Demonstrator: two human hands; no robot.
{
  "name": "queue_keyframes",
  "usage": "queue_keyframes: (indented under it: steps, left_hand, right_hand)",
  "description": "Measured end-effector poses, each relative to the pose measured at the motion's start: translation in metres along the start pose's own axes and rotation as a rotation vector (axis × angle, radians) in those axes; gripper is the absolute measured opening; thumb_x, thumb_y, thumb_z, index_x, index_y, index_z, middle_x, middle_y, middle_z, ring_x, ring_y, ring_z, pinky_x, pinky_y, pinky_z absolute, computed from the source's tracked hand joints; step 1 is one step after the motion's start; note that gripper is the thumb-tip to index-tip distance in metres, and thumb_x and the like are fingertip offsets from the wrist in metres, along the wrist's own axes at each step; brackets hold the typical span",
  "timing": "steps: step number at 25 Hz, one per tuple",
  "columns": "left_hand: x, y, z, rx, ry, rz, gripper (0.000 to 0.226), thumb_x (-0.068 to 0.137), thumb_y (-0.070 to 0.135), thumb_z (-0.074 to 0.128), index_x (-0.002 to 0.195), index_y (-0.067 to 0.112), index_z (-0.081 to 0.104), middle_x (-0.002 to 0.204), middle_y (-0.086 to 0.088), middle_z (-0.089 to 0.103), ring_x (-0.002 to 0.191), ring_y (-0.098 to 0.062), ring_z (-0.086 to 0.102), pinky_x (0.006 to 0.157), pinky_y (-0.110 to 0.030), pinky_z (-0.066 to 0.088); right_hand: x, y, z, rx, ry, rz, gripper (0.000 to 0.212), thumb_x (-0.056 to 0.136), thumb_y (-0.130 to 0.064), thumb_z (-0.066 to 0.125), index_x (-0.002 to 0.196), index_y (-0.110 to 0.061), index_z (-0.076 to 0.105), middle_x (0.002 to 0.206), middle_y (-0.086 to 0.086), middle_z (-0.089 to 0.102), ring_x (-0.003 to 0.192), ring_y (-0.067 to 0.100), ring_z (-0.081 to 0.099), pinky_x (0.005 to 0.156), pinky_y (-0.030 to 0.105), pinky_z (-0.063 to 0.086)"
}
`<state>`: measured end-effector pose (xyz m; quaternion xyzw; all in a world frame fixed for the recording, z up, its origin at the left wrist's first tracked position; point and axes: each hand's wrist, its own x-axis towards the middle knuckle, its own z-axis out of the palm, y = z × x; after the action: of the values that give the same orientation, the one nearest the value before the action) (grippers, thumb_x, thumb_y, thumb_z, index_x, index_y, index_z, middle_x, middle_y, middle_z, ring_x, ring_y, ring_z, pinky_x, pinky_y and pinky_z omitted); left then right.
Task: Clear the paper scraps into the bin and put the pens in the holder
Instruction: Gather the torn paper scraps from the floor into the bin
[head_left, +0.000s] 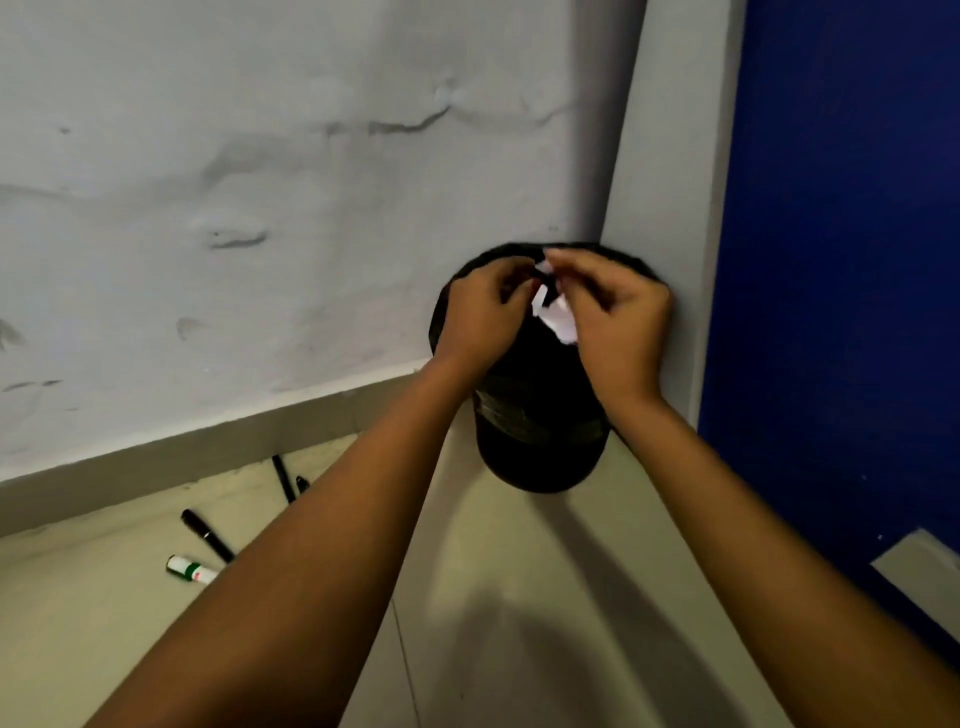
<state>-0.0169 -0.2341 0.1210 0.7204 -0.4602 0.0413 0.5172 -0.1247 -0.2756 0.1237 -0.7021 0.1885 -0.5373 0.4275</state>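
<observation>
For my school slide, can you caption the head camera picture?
Both hands, left hand and right hand, hold paper scraps over the black bin; pens wait on the floor.

Scuffed grey wall (260, 182); blue panel (841, 208); pale floor (519, 597).

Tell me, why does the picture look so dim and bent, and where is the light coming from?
In the head view, the wide-angle lens bows the wall edge and skirting; light is dim and soft, casting broad shadows of the arms on the floor toward the viewer; the black bin loses detail, the white paper scraps look slightly blown out, and fingertips blur a little.
</observation>
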Motion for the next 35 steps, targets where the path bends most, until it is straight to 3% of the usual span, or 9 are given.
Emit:
queue_keyframes:
  steps: [4, 7, 9, 12, 15, 20, 30, 32, 35]
  left_hand:
    - [-0.015, -0.011, -0.015, -0.02, 0.112, -0.004, 0.024, 0.086, 0.004, 0.052, 0.106, 0.009, 0.063, 0.106, -0.009, 0.069, 0.093, -0.008, 0.058, 0.074, 0.004, 0.036]
    - [-0.067, -0.032, -0.022, -0.063, 0.145, -0.077, 0.023, 0.086, 0.0, 0.052, 0.105, 0.01, 0.06, 0.102, -0.002, 0.063, 0.096, -0.01, 0.057, 0.077, 0.003, 0.037]
    - [-0.119, -0.057, -0.019, -0.027, 0.1, -0.178, 0.023, 0.087, 0.005, 0.052, 0.108, 0.013, 0.057, 0.107, 0.0, 0.061, 0.101, -0.011, 0.055, 0.082, 0.002, 0.035]
    - [-0.201, -0.094, -0.011, 0.165, -0.227, -0.265, 0.037, 0.089, 0.029, 0.047, 0.124, 0.018, 0.047, 0.131, -0.006, 0.052, 0.122, -0.021, 0.046, 0.099, -0.015, 0.029]
    - [-0.274, -0.118, -0.006, 0.431, -0.612, -0.361, 0.056, 0.092, 0.044, 0.039, 0.14, 0.031, 0.015, 0.154, 0.006, 0.006, 0.142, -0.019, 0.003, 0.115, -0.036, 0.007]
    - [-0.31, -0.121, -0.007, 0.589, -0.603, -0.28, 0.058, 0.089, 0.058, 0.0, 0.141, 0.033, 0.003, 0.152, 0.005, 0.002, 0.142, -0.023, -0.005, 0.109, -0.053, -0.007]
    - [-0.311, -0.131, -0.001, 0.498, -0.791, -0.415, 0.055, 0.092, 0.053, 0.016, 0.142, 0.03, 0.012, 0.151, -0.001, 0.016, 0.141, -0.024, -0.001, 0.115, -0.042, 0.0]
    - [-0.289, -0.126, -0.002, 0.499, -0.93, -0.437, 0.056, 0.091, 0.048, 0.032, 0.141, 0.027, 0.015, 0.151, -0.001, 0.012, 0.14, -0.028, 0.002, 0.115, -0.049, 0.018]
    - [-0.233, -0.104, -0.014, 0.462, -1.251, -0.557, 0.073, 0.087, 0.037, 0.053, 0.142, 0.026, 0.008, 0.156, -0.003, 0.009, 0.142, -0.029, 0.002, 0.116, -0.051, 0.011]
  right_hand:
    - [0.045, 0.028, 0.02, -0.313, -0.233, 0.114, 0.02, 0.083, 0.003, 0.058, 0.101, -0.001, 0.068, 0.105, 0.013, 0.07, 0.1, 0.021, 0.063, 0.097, 0.033, 0.048]
    - [0.007, 0.025, 0.023, -0.507, -0.148, -0.194, 0.025, 0.083, 0.0, 0.048, 0.099, -0.002, 0.067, 0.11, 0.015, 0.068, 0.117, 0.032, 0.054, 0.11, 0.048, 0.028]
    - [-0.06, 0.033, 0.022, -0.481, -0.271, -0.308, 0.029, 0.083, -0.007, 0.043, 0.1, -0.003, 0.066, 0.11, 0.014, 0.068, 0.118, 0.028, 0.053, 0.109, 0.043, 0.034]
    - [-0.174, 0.09, -0.004, -0.653, -0.641, -0.151, 0.038, 0.089, -0.033, 0.042, 0.116, -0.012, 0.059, 0.123, 0.008, 0.063, 0.121, 0.024, 0.052, 0.097, 0.045, 0.049]
    - [-0.24, 0.134, -0.043, -0.895, -0.894, 0.113, 0.065, 0.091, -0.06, 0.011, 0.133, -0.021, 0.041, 0.141, 0.003, 0.045, 0.131, 0.027, 0.041, 0.112, 0.041, 0.02]
    - [-0.258, 0.131, -0.055, -1.023, -0.874, 0.122, 0.056, 0.09, -0.054, 0.021, 0.138, -0.028, 0.033, 0.148, 0.007, 0.035, 0.137, 0.023, 0.017, 0.113, 0.046, 0.013]
    - [-0.266, 0.141, -0.053, -1.035, -0.994, 0.223, 0.054, 0.087, -0.045, 0.038, 0.137, -0.025, 0.036, 0.147, 0.01, 0.036, 0.138, 0.03, 0.022, 0.109, 0.053, 0.018]
    - [-0.261, 0.141, -0.055, -1.058, -1.059, 0.228, 0.051, 0.09, -0.044, 0.03, 0.138, -0.028, 0.034, 0.148, 0.011, 0.033, 0.139, 0.032, 0.021, 0.109, 0.054, 0.017]
    - [-0.247, 0.133, -0.046, -1.119, -1.206, 0.298, 0.051, 0.095, -0.045, 0.016, 0.139, -0.026, 0.032, 0.149, 0.015, 0.032, 0.136, 0.039, 0.026, 0.105, 0.058, 0.03]
